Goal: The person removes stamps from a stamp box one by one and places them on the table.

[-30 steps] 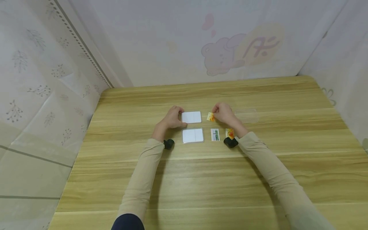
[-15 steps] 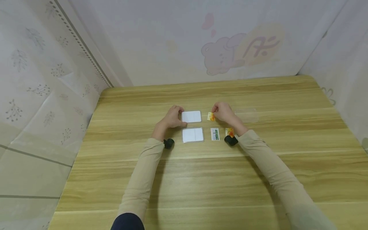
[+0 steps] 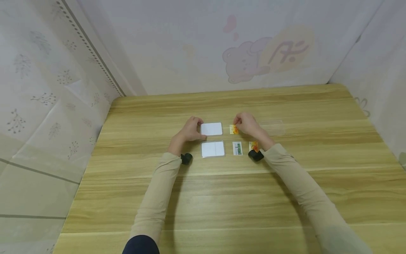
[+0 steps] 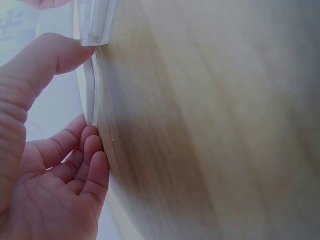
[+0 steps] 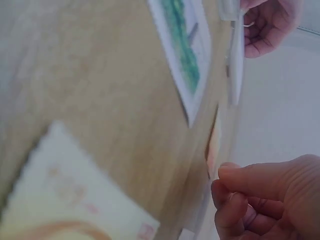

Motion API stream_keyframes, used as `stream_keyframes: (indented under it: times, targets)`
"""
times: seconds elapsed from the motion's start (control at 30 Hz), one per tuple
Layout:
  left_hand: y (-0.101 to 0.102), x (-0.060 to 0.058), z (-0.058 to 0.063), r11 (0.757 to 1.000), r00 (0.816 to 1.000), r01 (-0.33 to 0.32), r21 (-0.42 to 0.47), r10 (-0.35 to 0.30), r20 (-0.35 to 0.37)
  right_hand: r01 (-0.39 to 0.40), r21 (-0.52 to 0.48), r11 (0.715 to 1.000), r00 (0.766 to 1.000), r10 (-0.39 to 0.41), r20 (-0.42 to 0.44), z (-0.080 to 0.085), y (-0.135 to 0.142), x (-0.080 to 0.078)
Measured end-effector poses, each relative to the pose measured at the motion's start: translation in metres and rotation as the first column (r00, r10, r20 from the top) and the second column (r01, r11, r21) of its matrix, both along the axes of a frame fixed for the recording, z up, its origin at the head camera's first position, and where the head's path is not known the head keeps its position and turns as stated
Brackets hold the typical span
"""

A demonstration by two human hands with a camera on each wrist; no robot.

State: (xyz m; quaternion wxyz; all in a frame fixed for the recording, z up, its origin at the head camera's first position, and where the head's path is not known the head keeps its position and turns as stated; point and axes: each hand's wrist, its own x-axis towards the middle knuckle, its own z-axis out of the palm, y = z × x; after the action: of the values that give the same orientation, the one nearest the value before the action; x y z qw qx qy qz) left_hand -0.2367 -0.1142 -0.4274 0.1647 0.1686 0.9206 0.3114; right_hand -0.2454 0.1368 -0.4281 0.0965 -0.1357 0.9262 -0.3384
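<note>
In the head view my left hand [image 3: 191, 129] holds the upper flat plastic case [image 3: 211, 128] by its left end, thumb and fingers on opposite edges. It has a white insert. My right hand [image 3: 248, 124] pinches a small yellow-orange postage stamp [image 3: 233, 129] by its upper right part, to the right of that case. Seen from the right wrist, this stamp [image 5: 214, 145] is nearly edge-on at the fingertips. Nearer on the table lie a green and white stamp [image 3: 237, 148] and an orange-yellow stamp [image 3: 253, 146], partly covered by the right wrist's black camera.
A second clear case [image 3: 213, 149] with a white insert lies in front of the first. Beyond the right wrist is a transparent plastic piece [image 3: 272, 127], hard to see against the wooden table [image 3: 203, 204]. A patterned cloth [image 3: 177, 46] hangs behind the table.
The stamp in my right hand has turned a little and shifted slightly right, now lying straighter. My left hand stays where it was on the upper case.
</note>
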Motion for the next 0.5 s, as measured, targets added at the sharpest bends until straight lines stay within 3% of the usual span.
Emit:
stream_keyframes:
  times: [0.27,0.5]
  targets:
    - [0.000,0.002,0.003,1.000,1.000,0.016,0.023,-0.016,-0.005,-0.035,-0.083,0.996,0.998,0.029,-0.064,0.006,0.014,0.007]
    - [0.001,0.003,0.006,0.999,1.000,-0.010,0.050,0.010,-0.017,-0.009,-0.140,0.990,0.999,0.003,-0.037,0.013,0.027,0.014]
